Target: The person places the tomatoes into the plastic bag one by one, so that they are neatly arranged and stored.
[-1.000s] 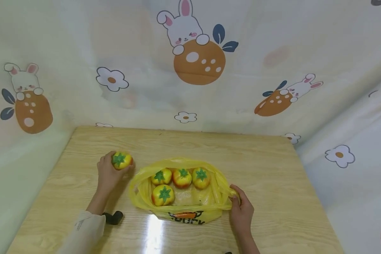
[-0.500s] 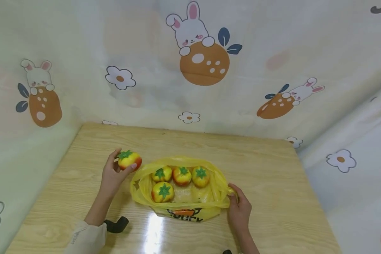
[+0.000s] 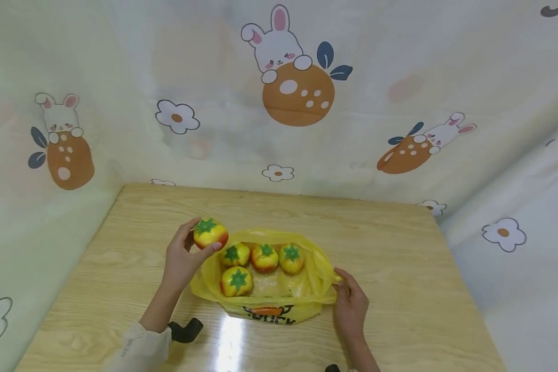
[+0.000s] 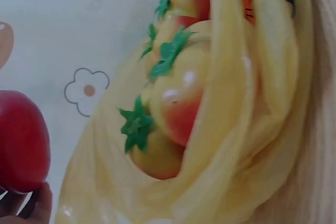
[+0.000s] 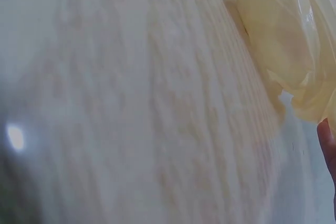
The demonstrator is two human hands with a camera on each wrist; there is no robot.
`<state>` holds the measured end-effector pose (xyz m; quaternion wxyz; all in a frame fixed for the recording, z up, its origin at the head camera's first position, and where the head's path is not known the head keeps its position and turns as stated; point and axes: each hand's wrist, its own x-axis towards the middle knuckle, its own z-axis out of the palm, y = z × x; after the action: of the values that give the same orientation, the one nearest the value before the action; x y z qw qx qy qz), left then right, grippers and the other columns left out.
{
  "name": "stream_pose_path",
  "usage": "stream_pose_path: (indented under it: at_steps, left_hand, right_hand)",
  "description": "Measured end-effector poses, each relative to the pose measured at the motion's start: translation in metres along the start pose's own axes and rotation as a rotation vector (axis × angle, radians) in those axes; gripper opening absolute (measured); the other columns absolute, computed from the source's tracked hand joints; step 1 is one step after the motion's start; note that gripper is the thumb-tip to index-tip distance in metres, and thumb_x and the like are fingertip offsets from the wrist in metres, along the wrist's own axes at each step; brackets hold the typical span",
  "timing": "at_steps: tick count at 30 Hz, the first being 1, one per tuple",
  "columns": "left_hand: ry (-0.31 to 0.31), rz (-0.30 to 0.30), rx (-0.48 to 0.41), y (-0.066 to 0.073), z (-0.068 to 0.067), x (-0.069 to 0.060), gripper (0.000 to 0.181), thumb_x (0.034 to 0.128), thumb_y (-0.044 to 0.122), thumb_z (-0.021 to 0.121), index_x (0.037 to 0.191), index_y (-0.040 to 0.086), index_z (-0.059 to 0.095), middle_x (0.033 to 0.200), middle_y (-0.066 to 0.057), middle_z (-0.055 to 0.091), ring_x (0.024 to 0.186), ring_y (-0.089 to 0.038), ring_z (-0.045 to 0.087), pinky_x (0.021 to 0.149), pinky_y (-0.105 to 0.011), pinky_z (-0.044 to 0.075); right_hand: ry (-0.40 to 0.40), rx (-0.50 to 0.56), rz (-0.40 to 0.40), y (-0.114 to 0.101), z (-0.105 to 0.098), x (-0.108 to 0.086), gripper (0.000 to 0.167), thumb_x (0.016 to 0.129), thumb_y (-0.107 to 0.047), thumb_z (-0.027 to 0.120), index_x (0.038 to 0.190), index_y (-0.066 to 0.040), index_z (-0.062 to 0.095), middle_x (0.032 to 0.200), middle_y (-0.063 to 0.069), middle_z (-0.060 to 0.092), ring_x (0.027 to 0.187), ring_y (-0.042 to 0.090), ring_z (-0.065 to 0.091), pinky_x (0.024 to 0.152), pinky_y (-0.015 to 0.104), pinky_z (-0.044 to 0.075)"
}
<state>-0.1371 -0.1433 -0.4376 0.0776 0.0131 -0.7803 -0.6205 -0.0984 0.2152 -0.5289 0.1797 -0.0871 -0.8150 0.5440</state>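
In the head view my left hand holds a yellow-and-red tomato with a green star-shaped top, just above the left rim of a yellow plastic bag. The left wrist view shows the held tomato's red side, with part of a finger under it. The bag lies open on the table, and several similar tomatoes sit inside it. At the bag's right end, my right hand pinches its gathered edge. In the right wrist view only a fingertip appears beside the yellow plastic.
A wood-grain table lies under everything. Behind it and at the sides hangs a pale curtain printed with rabbits and flowers. A black wrist-worn piece sticks out by the left sleeve.
My left hand has moved right with the tomato, from beside the bag to above its left rim. The right hand stays at the bag's right end. The view has shifted slightly.
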Motion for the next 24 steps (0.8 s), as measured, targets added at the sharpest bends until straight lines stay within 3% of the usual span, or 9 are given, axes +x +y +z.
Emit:
stream_pose_path:
  at_steps: [7,13,15,17,24]
  left_hand:
    - [-0.034,0.005,0.053,-0.004,0.007,-0.005,0.071,0.0834,0.016,0.079,0.142,0.001,0.044,0.132,-0.013,0.050,0.111,-0.021,0.054,0.092,-0.011,0.044]
    - [-0.065,0.028,0.143,-0.005,0.011,-0.008,0.073,0.0814,0.021,0.081,0.142,0.004,0.045,0.134,-0.012,0.050,0.118,-0.030,0.056,0.101,-0.038,0.048]
    - [-0.072,0.042,0.186,-0.004,0.013,-0.011,0.074,0.0802,0.023,0.082,0.142,0.005,0.046,0.135,-0.012,0.050,0.120,-0.031,0.055,0.102,-0.046,0.047]
    - [-0.082,0.055,0.217,-0.002,0.016,-0.014,0.076,0.0793,0.026,0.083,0.142,0.005,0.046,0.136,-0.013,0.050,0.121,-0.031,0.055,0.102,-0.049,0.046]
    - [-0.096,0.074,0.261,0.004,0.026,-0.015,0.079,0.0773,0.029,0.084,0.142,0.006,0.046,0.139,-0.013,0.048,0.125,-0.033,0.052,0.102,-0.050,0.046]
  right_hand:
    - [-0.011,0.018,-0.026,0.004,0.000,0.001,0.032,0.098,0.006,0.046,0.117,-0.004,0.069,0.120,0.016,0.068,0.073,0.005,0.063,0.074,0.012,0.053]
    - [-0.030,0.010,-0.003,0.007,0.001,0.002,0.032,0.100,0.004,0.045,0.119,-0.006,0.068,0.122,0.014,0.067,0.050,0.008,0.047,0.066,0.017,0.054]
    - [-0.029,-0.004,0.015,0.007,0.001,0.002,0.032,0.099,0.004,0.045,0.119,-0.007,0.068,0.122,0.014,0.067,0.050,0.006,0.048,0.062,0.020,0.054]
    - [-0.032,-0.011,0.029,0.008,0.001,0.002,0.032,0.099,0.004,0.045,0.119,-0.007,0.067,0.122,0.014,0.067,0.052,0.007,0.050,0.060,0.021,0.054]
    - [-0.026,-0.010,0.023,0.004,0.002,0.004,0.031,0.099,0.004,0.045,0.118,-0.006,0.067,0.123,0.013,0.066,0.066,0.007,0.061,0.072,0.015,0.054]
